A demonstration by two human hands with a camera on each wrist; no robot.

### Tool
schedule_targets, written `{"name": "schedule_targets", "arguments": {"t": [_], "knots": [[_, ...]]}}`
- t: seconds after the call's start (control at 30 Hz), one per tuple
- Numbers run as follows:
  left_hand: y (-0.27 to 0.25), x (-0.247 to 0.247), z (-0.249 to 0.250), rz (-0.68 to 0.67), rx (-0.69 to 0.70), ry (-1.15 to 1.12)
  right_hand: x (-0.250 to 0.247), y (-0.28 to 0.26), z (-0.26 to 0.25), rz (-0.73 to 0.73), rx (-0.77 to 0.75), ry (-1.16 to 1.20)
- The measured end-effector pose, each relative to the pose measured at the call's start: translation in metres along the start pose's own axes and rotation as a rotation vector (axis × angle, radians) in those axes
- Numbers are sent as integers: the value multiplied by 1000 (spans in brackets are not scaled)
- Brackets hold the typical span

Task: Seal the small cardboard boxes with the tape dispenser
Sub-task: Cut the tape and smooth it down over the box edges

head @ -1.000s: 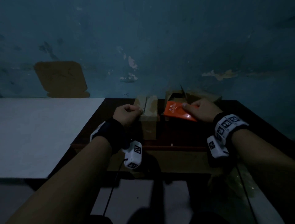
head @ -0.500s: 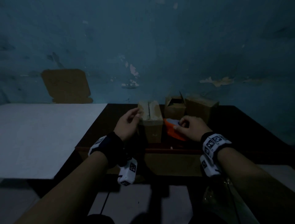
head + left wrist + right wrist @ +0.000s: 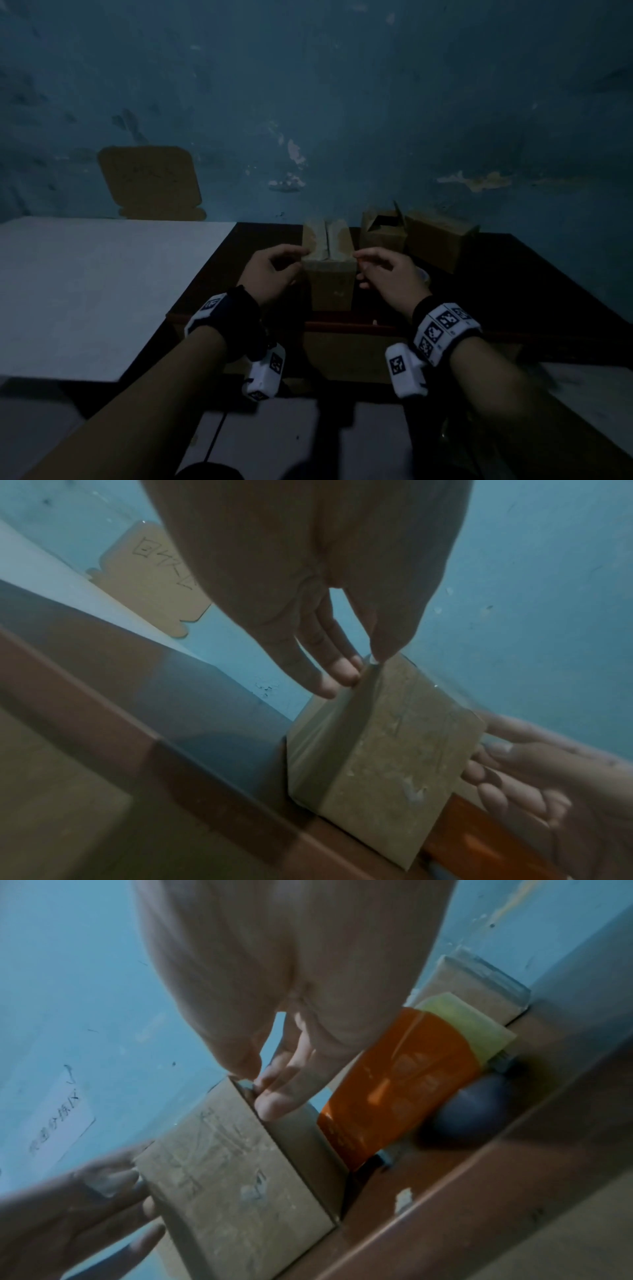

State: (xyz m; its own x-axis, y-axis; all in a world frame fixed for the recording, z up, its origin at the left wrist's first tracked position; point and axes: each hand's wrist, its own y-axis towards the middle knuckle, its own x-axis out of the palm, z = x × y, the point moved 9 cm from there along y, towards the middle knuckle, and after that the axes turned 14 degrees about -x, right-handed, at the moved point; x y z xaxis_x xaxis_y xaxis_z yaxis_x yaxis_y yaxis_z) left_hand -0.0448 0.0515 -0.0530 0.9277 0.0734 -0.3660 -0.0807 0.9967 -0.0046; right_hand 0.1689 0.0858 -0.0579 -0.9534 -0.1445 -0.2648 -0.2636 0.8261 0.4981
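Small cardboard box (image 3: 328, 270) stands upright at table (image 3: 513, 274) front edge, centre. L hand (image 3: 274, 270) at its 9 o'clock and R hand (image 3: 387, 274) at 3 o'clock pinch its top corners w/ thumb + fingers. Orange tape dispenser (image 3: 394, 1085) lies on table just beside box, 3 o'clock; two more boxes (image 3: 411, 233) at 1 o'clock by wall.

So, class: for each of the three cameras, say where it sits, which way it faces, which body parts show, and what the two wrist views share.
Head: worn on the head, facing forward and down at the dark wooden table; both forearms and hands show.
Left wrist: looks along the left hand at the small brown cardboard box.
Right wrist: looks along the right hand; the orange plastic tape dispenser lies behind.
Shared: both wrist views show that box and the opposite hand.
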Motion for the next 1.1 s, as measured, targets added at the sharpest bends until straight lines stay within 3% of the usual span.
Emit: {"name": "schedule_targets", "arguments": {"t": [0.4, 0.7, 1.1], "knots": [[8, 2, -6, -51, 17, -58, 2, 6, 3, -87, -30, -46], [14, 2, -7, -96, 9, -51, 3, 9, 1, -74, -87, -96], [21, 2, -1, -56, 72, -21, 6, 16, 1, -23, -97, -136]]}}
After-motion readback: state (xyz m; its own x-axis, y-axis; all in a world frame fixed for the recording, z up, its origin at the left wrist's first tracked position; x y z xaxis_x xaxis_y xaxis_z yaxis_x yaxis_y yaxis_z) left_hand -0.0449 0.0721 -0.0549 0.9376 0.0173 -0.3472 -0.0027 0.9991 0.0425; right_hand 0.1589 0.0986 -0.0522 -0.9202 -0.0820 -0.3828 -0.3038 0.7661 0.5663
